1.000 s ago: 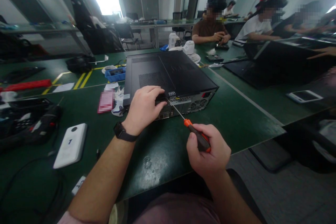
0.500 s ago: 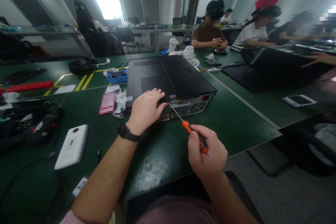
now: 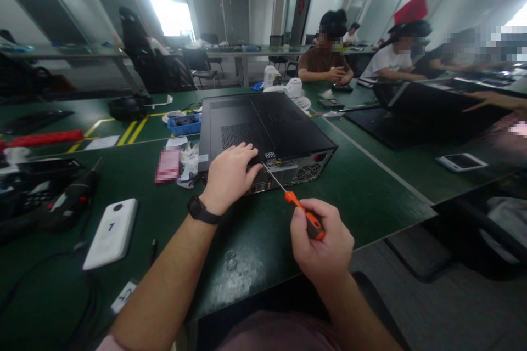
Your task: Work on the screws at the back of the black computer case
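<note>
A black computer case [image 3: 284,120] lies on its side on the green table, its back panel with fan grille and ports facing me. My left hand [image 3: 231,175] rests on the near edge of its top, fingers stretched out flat and thumb apart. In my right hand [image 3: 323,238] is a screwdriver [image 3: 291,198] with an orange and dark handle, the fingers wrapped round it. Its shaft slants up and left to the case's back edge, close to my left thumb. What the tip touches is too small to make out.
A white power bank [image 3: 111,233] marked 1 and a dark tool [image 3: 69,197] lie to the left. Behind them stand a blue tray [image 3: 184,125] and a plastic bag [image 3: 189,164]. A phone [image 3: 461,162] is at right. Several people [image 3: 325,60] sit across the table.
The whole view has shifted slightly. My right hand turns a little on the screwdriver handle; my left hand stays on the case.
</note>
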Action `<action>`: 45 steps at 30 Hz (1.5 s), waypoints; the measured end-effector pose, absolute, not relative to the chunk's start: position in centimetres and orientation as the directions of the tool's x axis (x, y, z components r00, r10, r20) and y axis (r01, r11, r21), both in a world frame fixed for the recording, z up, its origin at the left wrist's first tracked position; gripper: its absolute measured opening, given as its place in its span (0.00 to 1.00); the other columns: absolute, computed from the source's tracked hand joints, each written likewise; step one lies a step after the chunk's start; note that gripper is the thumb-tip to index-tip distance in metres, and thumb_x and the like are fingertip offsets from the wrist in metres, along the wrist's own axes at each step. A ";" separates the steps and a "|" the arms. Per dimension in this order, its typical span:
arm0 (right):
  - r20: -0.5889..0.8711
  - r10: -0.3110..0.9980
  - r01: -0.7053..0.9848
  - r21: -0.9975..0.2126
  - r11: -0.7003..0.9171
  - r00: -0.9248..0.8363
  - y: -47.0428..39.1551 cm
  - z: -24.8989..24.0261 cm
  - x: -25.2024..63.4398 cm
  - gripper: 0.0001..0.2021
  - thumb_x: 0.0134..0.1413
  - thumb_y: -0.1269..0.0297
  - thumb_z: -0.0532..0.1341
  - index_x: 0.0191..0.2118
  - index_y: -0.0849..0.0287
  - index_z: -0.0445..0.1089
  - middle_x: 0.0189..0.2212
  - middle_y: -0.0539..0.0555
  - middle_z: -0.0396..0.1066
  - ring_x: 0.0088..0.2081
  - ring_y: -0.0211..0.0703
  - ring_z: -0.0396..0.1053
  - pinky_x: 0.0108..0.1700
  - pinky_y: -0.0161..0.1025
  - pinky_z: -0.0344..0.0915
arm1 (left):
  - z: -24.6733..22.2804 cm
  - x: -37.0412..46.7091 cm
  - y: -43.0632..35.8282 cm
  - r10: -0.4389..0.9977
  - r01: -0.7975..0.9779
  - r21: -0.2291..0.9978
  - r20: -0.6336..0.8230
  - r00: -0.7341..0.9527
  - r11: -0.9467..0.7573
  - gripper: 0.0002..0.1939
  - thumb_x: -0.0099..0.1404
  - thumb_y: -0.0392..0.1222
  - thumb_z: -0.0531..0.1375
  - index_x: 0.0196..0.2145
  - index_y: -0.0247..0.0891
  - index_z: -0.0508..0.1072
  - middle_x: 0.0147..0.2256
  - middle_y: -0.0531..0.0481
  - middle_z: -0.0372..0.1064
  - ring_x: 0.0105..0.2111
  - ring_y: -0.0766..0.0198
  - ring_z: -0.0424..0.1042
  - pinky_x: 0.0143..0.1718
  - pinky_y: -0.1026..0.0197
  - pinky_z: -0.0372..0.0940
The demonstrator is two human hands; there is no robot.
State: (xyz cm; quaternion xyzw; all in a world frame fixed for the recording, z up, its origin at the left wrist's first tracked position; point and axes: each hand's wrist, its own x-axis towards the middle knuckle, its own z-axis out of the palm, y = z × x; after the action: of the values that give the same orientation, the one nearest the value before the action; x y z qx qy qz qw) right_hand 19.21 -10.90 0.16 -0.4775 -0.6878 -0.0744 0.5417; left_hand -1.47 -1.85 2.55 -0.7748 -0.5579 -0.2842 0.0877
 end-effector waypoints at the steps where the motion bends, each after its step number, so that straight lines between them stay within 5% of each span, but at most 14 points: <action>1: 0.813 0.580 0.740 -0.422 0.524 0.053 -10.9 0.2 19.2 0.04 0.64 0.65 0.63 0.44 0.54 0.71 0.32 0.50 0.78 0.26 0.40 0.75 0.32 0.37 0.73 | 2.6 -1.4 -1.9 0.814 0.914 0.182 0.539 0.215 -0.362 0.15 0.71 0.42 0.64 0.53 0.37 0.79 0.58 0.39 0.77 0.61 0.48 0.74 0.65 0.43 0.68; 17: 0.860 0.510 0.723 -0.354 0.594 0.002 -10.6 0.2 19.6 0.05 0.65 0.68 0.60 0.45 0.55 0.70 0.32 0.50 0.78 0.26 0.38 0.75 0.30 0.35 0.71 | 2.8 -1.3 -2.1 0.815 0.917 0.174 0.538 0.218 -0.360 0.17 0.71 0.45 0.64 0.53 0.35 0.79 0.58 0.37 0.76 0.61 0.47 0.74 0.64 0.42 0.68; 45: 0.820 0.572 0.739 -0.386 0.552 0.001 -11.0 0.0 19.6 0.04 0.64 0.67 0.61 0.44 0.55 0.69 0.31 0.48 0.76 0.24 0.36 0.72 0.27 0.34 0.68 | 3.1 -1.1 -2.2 0.848 0.930 0.197 0.498 0.178 -0.311 0.17 0.70 0.46 0.65 0.54 0.36 0.79 0.60 0.39 0.76 0.63 0.50 0.73 0.67 0.46 0.65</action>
State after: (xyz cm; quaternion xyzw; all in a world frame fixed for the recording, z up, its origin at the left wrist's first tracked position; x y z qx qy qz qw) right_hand 19.62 -11.00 -0.01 -0.4667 -0.7024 -0.0788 0.5316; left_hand -1.06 -2.21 3.08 -0.7639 -0.5819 -0.2687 0.0754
